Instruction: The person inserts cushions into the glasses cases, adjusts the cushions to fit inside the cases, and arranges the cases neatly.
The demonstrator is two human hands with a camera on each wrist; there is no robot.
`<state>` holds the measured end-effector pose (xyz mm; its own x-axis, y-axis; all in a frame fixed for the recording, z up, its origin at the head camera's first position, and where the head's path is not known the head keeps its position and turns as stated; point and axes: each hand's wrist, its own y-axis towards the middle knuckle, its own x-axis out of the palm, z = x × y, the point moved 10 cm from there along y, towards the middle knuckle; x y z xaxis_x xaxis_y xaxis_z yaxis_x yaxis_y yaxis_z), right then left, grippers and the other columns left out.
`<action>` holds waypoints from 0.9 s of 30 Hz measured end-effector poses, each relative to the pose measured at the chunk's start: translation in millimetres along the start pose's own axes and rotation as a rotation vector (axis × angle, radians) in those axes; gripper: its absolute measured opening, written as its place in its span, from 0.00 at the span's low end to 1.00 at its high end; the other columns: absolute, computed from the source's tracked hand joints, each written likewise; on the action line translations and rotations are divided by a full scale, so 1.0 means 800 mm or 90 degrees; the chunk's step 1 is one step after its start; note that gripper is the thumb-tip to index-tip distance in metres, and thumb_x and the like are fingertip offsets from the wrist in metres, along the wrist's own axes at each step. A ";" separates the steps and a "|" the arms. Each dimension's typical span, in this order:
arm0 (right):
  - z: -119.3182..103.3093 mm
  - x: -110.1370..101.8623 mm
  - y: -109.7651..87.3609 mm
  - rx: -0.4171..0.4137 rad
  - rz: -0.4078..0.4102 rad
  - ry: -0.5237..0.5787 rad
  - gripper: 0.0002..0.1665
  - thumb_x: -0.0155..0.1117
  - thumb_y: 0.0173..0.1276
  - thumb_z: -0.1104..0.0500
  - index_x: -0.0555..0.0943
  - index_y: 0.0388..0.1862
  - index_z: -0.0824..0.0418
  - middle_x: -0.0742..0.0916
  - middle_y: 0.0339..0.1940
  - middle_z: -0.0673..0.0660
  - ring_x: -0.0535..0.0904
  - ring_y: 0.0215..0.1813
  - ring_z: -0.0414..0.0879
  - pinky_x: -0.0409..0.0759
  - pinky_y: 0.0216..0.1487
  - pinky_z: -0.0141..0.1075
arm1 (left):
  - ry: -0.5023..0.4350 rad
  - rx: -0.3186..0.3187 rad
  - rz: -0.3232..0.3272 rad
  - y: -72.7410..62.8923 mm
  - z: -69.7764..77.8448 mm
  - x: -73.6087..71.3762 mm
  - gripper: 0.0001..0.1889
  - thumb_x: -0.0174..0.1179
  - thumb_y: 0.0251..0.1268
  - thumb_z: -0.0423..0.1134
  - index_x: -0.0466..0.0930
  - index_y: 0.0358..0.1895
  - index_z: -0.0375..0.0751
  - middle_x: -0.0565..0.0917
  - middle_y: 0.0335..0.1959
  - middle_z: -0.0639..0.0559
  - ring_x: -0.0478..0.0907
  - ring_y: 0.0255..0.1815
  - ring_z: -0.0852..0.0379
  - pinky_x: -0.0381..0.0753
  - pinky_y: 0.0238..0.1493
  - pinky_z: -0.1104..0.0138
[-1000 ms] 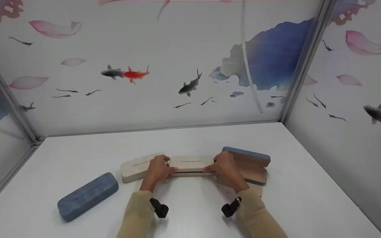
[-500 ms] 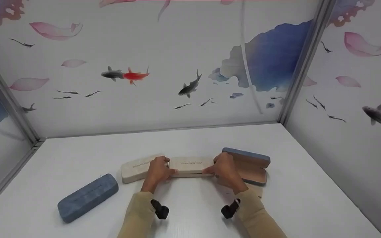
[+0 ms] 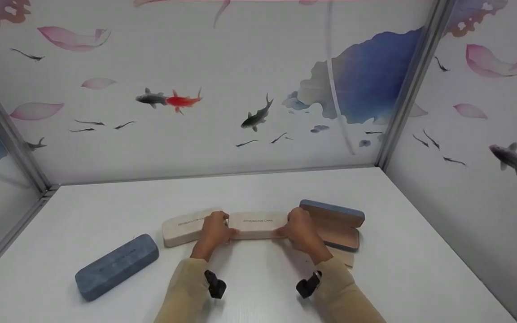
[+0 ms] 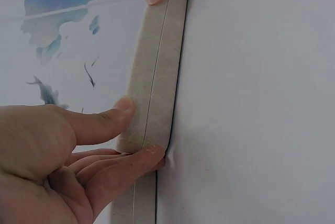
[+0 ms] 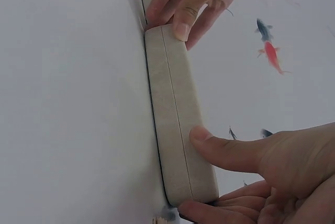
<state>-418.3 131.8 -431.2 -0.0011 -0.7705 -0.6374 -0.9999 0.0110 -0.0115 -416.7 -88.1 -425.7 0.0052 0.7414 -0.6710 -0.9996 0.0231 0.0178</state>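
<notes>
A beige glasses case with small lettering on its lid lies in the middle of the table. My left hand holds its left end, and my right hand holds its right end. Both thumbs press on the front of the lid, while fingers reach round the ends. In the left wrist view the seam of the case is a thin, even line, so the lid is closed. The right wrist view shows the same closed seam on the case. Whatever is inside is hidden.
Another beige glasses case lies just left, partly behind my left hand. A closed blue glasses case sits at front left. On the right stands an opened blue glasses case with brown lining; a flat beige piece lies before it.
The dark gap along the front of the middle beige glasses case has narrowed and gone as its lid came down. Both hands keep their places at its ends.
</notes>
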 end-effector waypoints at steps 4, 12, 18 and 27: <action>-0.002 0.001 -0.002 0.010 -0.019 0.009 0.21 0.78 0.56 0.65 0.78 0.42 0.73 0.83 0.41 0.60 0.73 0.40 0.46 0.73 0.37 0.35 | -0.002 0.003 0.001 -0.002 0.004 0.001 0.21 0.70 0.57 0.28 0.79 0.53 0.20 0.85 0.29 0.42 0.74 0.20 0.62 0.73 0.28 0.70; -0.009 -0.016 0.005 0.022 -0.030 0.036 0.26 0.68 0.69 0.56 0.80 0.59 0.72 0.85 0.55 0.68 0.83 0.56 0.55 0.83 0.55 0.45 | -0.064 -0.020 0.005 -0.005 -0.004 -0.006 0.25 0.65 0.63 0.29 0.74 0.61 0.21 0.85 0.49 0.33 0.83 0.28 0.55 0.80 0.27 0.70; -0.011 -0.020 0.000 0.037 -0.068 0.173 0.28 0.61 0.75 0.54 0.75 0.67 0.69 0.80 0.66 0.69 0.76 0.68 0.62 0.78 0.65 0.54 | -0.072 -0.024 0.021 -0.008 0.004 -0.022 0.21 0.58 0.73 0.39 0.77 0.61 0.26 0.86 0.49 0.33 0.86 0.35 0.50 0.84 0.42 0.61; -0.033 -0.050 -0.011 0.000 -0.078 0.207 0.29 0.58 0.77 0.53 0.73 0.68 0.71 0.77 0.68 0.71 0.74 0.69 0.65 0.73 0.70 0.56 | -0.049 -0.038 0.047 -0.014 0.022 -0.047 0.23 0.54 0.77 0.49 0.78 0.63 0.34 0.88 0.49 0.38 0.83 0.39 0.53 0.82 0.50 0.56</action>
<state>-409.7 145.7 -384.8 0.1148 -0.9287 -0.3526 -0.9928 -0.0952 -0.0725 -405.1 -104.7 -387.8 -0.0690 0.7891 -0.6104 -0.9972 -0.0720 0.0196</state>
